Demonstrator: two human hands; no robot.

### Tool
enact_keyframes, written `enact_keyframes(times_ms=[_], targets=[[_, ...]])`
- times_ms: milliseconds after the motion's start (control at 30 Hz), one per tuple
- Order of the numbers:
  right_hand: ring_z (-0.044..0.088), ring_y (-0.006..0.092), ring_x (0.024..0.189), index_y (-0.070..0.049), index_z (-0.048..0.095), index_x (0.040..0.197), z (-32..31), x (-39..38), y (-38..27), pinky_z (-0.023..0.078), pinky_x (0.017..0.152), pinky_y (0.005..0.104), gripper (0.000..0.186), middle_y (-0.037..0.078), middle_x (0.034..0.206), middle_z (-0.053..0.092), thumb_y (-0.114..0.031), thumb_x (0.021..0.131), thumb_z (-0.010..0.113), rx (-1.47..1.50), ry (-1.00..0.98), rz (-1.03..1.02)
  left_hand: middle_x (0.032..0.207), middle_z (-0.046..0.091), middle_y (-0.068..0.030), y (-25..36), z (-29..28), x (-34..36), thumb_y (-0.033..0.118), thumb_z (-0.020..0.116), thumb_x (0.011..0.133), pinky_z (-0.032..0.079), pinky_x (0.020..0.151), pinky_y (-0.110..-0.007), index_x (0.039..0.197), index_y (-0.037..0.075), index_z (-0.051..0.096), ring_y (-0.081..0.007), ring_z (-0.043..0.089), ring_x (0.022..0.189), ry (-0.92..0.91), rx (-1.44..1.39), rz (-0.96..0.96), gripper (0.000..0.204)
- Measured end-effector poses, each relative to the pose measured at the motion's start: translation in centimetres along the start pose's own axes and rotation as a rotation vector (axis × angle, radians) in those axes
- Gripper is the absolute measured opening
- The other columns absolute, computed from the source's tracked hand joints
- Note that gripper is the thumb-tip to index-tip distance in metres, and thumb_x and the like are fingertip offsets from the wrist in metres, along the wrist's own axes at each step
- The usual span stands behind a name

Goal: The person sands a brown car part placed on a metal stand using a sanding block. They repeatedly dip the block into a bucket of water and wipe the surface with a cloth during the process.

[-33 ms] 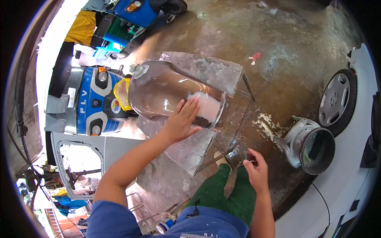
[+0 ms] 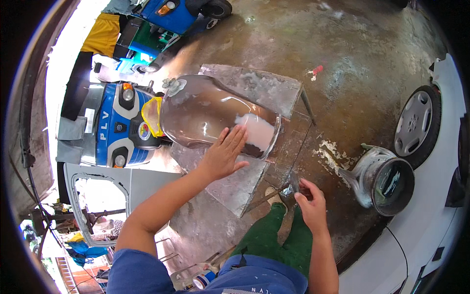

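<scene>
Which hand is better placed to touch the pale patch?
Probably the left hand: it is close to the pale patch on the brown panel; the right hand is farther off, holding something translucent.

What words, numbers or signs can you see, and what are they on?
I won't copy out words, but here's where writing shows:
White letters: big and clear, on the blue vehicle front.
Round sticker: on the same vehicle, too small to read.
Small white letters: on the blue shirt, near the picture's lower edge.
Blue-and-white container: any label is too small to read.
</scene>
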State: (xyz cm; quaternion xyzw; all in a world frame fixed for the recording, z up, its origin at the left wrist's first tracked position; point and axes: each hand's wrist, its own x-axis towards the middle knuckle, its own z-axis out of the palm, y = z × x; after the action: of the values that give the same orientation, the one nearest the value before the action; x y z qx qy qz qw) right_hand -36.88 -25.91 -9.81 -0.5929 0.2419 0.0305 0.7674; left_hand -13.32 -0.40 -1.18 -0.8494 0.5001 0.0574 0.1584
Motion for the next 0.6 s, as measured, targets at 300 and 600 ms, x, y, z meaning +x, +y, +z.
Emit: enact_keyframes(times_ms=[300, 600], targets=[[0.073, 0.0376, 0.098, -0.009, 0.006, 0.17, 8.4, 7.7, -1.8, 0.056, 0.09, 0.0431, 0.107, 0.026, 0.11, 0.073, -0.019, 0.088, 0.075, -0.518, -0.503, 0.104, 0.171, 0.028, -0.0208, -3.2, -2.1, -1.5, 0.06, 0.056, 0.099, 0.014, 0.132, -0.05, 0.159, -0.005, 0.036, -0.0348, 0.021, 0.161, -0.107, 0.028, 0.129, 0.091], [0.072, 0.047, 0.097, -0.008, -0.006, 0.169, 9.4, 8.2, 0.3, 0.056, 0.087, 0.0501, 0.118, 0.033, 0.105, 0.072, -0.023, 0.085, 0.076, -0.657, -0.485, 0.049, 0.172, 0.025, -0.0204, -10.3, -4.3, 4.8, 0.064, 0.049, 0.101, 0.012, 0.133, -0.049, 0.161, -0.004, 0.032, -0.0319, 0.019, 0.162, -0.308, 0.109, 0.634, 0.092]])
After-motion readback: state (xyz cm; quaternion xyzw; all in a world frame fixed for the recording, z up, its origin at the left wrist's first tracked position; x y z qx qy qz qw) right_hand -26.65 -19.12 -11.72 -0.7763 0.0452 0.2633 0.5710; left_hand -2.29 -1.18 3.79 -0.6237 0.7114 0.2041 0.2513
